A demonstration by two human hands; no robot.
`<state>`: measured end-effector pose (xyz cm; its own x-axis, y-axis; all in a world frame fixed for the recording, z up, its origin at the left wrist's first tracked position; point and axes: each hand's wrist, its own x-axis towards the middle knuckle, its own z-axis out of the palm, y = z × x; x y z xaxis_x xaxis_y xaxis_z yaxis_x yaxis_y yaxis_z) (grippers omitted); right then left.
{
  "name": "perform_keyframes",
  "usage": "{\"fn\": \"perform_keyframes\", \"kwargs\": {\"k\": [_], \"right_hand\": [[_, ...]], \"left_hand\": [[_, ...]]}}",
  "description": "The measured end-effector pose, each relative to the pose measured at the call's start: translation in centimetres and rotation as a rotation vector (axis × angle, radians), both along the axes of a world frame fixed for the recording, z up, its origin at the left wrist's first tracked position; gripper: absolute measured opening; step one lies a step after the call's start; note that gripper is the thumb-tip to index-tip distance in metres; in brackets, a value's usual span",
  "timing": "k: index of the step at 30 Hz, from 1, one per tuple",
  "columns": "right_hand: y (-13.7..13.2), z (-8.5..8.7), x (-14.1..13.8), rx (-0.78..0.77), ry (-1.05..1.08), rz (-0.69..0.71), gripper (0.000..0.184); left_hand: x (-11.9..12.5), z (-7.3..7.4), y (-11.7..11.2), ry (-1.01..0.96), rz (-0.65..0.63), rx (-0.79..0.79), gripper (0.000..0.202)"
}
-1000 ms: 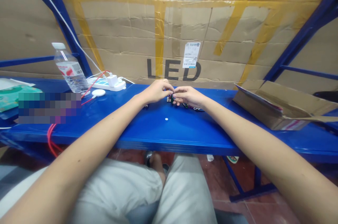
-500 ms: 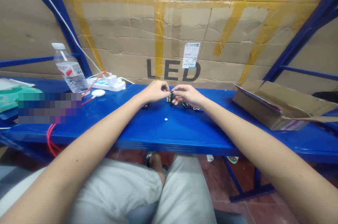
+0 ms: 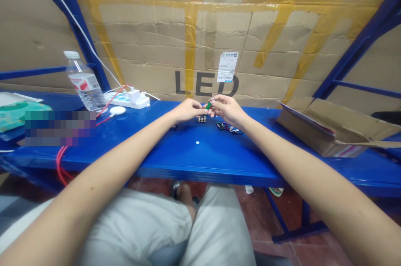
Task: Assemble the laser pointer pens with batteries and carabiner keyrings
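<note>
While both hands hover just above tabletop (image 3: 188, 159), fingertips meet on small green piece (image 3: 208, 105). Left hand (image 3: 187, 110) curled, pinching near end; right hand (image 3: 227, 108) pinching far end, other fingers loose. Small metal parts (image 3: 201, 119) directly below hands, dark clips (image 3: 229, 127) under right hand.
</note>
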<state>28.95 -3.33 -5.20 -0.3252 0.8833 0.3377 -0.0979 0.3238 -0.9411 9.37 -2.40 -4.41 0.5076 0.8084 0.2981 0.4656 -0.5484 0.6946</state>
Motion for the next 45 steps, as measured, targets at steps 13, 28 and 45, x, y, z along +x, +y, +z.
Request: {"fn": "perform_keyframes", "kwargs": {"k": [13, 28, 45], "right_hand": [[0.3, 1.2, 1.5, 0.190, -0.227, -0.152, 0.030], [-0.1, 1.6, 1.9, 0.313, -0.571, -0.154, 0.018], [-0.5, 1.6, 2.4, 0.623, -0.849, -0.095, 0.023]], "left_hand": [[0.9, -0.4, -0.2, -0.379, -0.101, -0.288, 0.014], [1.2, -0.2, -0.9, -0.109, -0.023, 0.016, 0.011], [0.9, 0.1, -1.1, 0.092, -0.029, 0.214, 0.017]]}}
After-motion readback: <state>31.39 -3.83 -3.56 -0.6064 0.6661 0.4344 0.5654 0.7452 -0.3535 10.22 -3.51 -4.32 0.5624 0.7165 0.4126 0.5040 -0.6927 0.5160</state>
